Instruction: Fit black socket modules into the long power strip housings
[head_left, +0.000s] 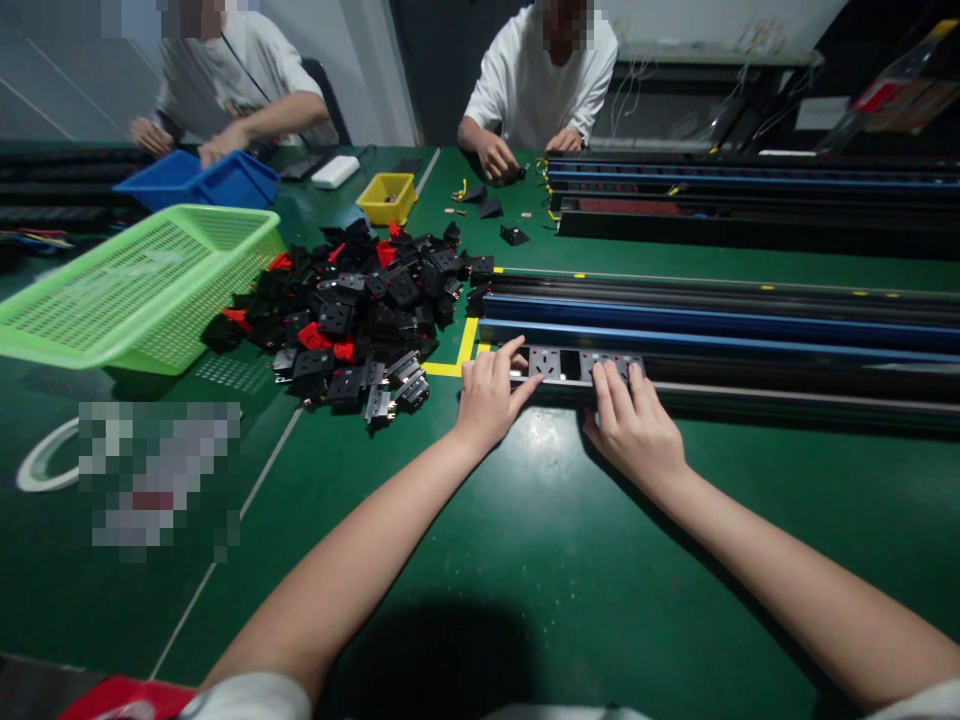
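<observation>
Here, a green table [525, 530] is being shared with people [529, 95] at top. Centre-right, sockets [545, 361] are being touched beneath left hand [486, 397] and right hand [637, 432], both unclenched.

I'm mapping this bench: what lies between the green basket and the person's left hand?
In the head view, a heap of black and red parts lies between the green basket and left hand, then yellow tape.

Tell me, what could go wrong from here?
The right hand touches socket modules in the black rail; uneven pressure might tilt one. The left hand is at the rail's near end, so a finger could catch on an edge. Loose modules lie in a heap close by; a careless bump might scatter some.
</observation>
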